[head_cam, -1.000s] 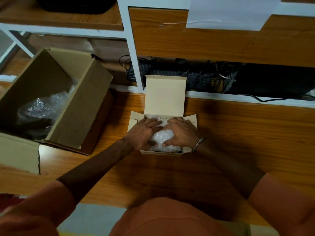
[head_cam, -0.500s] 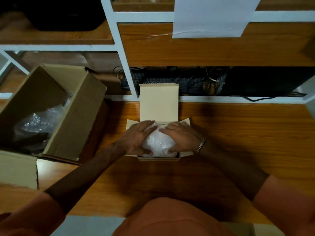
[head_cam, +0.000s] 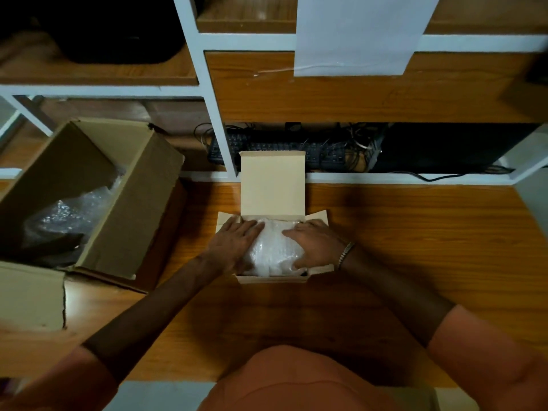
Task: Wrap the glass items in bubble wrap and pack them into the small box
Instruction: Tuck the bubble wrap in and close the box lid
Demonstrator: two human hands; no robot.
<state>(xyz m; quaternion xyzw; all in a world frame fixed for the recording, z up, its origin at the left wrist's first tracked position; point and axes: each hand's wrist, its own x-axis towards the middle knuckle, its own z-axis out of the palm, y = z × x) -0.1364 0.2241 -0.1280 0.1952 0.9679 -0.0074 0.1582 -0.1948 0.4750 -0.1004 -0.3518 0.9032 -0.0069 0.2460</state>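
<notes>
A large brown cardboard carton [head_cam: 89, 197] lies open at the table's [head_cam: 415, 247] left edge, crinkled clear plastic [head_cam: 68, 212] inside it; behind the far edge a white-framed shelf [head_cam: 207, 114] holds a black keyboard [head_cam: 281, 146] and tangled cables, with a pale sheet [head_cam: 355, 34] hanging above; the small box [head_cam: 272, 278], smooth tan card, stands mid-table, its lid flap upright at the back and side flaps splayed; a lumpy white bubble-wrap bundle [head_cam: 272, 250] fills it; the left hand [head_cam: 234, 241] and right hand [head_cam: 317, 244], a metal bracelet [head_cam: 345, 255] on that wrist, press flat on the bundle's two sides, fingers straight, covering much of it.
</notes>
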